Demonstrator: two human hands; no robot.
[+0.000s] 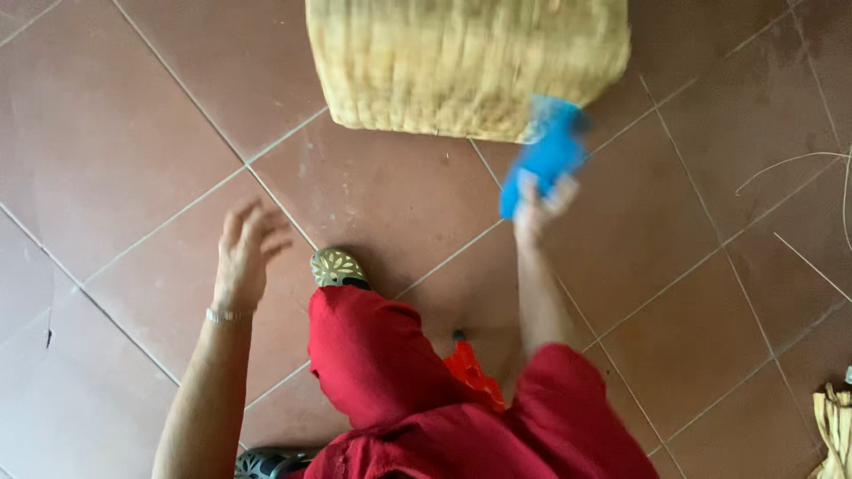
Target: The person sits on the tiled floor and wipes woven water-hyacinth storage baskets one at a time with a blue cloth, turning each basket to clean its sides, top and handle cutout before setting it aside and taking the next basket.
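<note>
Your left hand (244,253) hangs open at about nine o'clock from your raised knee, palm down, fingers spread and lightly curled toward twelve o'clock, with a thin bracelet (224,315) round the wrist and the bare forearm running back toward seven o'clock. Your right hand (541,208) is up at about one o'clock, fingers pinched shut on a blue cloth (546,155), its forearm nearly straight down toward six o'clock. Both are blurred, so finer finger detail can't be told.
</note>
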